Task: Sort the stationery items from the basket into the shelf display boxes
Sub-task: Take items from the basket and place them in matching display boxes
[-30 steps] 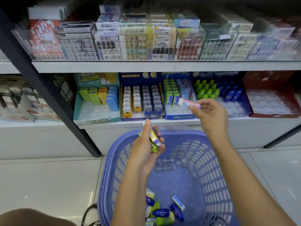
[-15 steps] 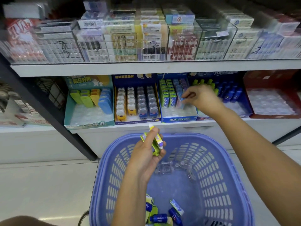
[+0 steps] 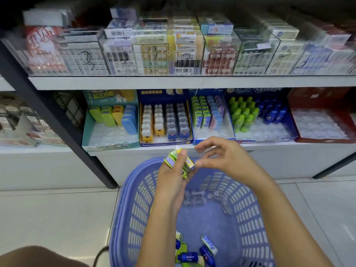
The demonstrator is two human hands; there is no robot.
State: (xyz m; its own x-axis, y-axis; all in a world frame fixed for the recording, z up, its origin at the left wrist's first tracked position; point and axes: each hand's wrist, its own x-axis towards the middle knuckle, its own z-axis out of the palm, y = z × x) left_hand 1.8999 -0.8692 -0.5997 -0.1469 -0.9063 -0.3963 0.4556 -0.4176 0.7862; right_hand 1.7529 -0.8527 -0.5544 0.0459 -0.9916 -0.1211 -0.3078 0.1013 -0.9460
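Left hand (image 3: 173,182) gripping small stack of slim packs (image 3: 179,162), green, yellow and purple, white flap sticking up, hovering over far rim of blue basket (image 3: 123,209). Right hand (image 3: 221,158) holding nothing, fingers loosely curling, thumb tip just beside stack. Similar packs standing in display box (image 3: 221,132) on shelf.
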